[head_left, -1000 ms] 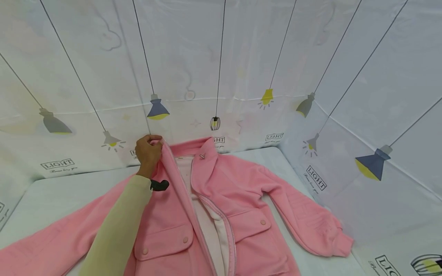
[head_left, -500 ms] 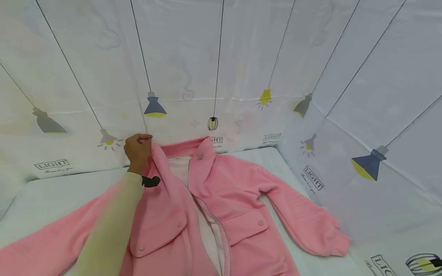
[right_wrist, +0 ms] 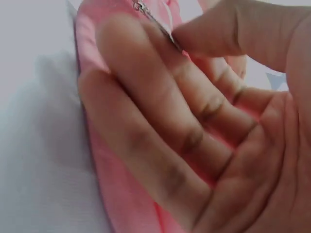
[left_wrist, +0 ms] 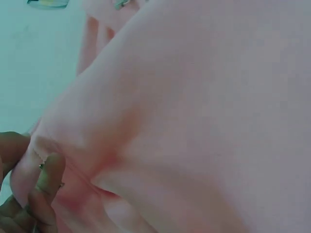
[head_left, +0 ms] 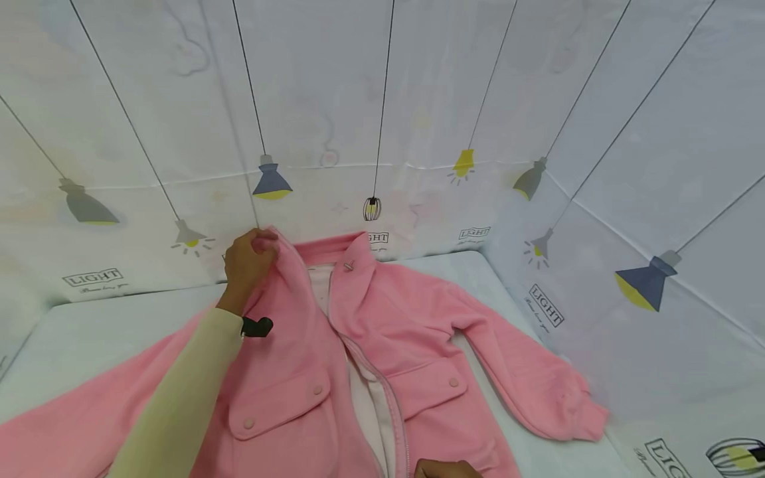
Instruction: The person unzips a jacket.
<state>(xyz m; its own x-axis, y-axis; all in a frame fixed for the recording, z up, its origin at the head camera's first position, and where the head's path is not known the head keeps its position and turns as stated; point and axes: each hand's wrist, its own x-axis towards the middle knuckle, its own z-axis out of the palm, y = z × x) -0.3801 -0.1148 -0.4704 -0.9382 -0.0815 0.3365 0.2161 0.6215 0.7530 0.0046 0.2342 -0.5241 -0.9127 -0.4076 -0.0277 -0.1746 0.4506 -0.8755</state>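
Observation:
A pink zip-up jacket (head_left: 412,312) with a pale lining lies spread front-up, its front partly undone. My left hand (head_left: 246,265) pinches the left corner of its collar and holds it raised toward the wall. In the left wrist view, the thumb and fingers (left_wrist: 51,177) grip a fold of pink cloth. Low on the jacket front, my right hand (head_left: 445,469) shows only in part at the bottom edge of the head view. Up close in the right wrist view, its thumb and forefinger pinch a metal zipper pull (right_wrist: 160,28), the other fingers loosely bent.
The jacket lies on a white-covered surface (head_left: 107,328). Behind it and to the right rise white sheet walls (head_left: 335,79) printed with hanging lamps. One pink sleeve (head_left: 532,365) reaches toward the right wall; the other (head_left: 78,411) runs off to the left.
The right hand has come into view at the bottom, over the jacket front. The left hand keeps the collar corner, while the left front panel has shifted and the opening has narrowed.

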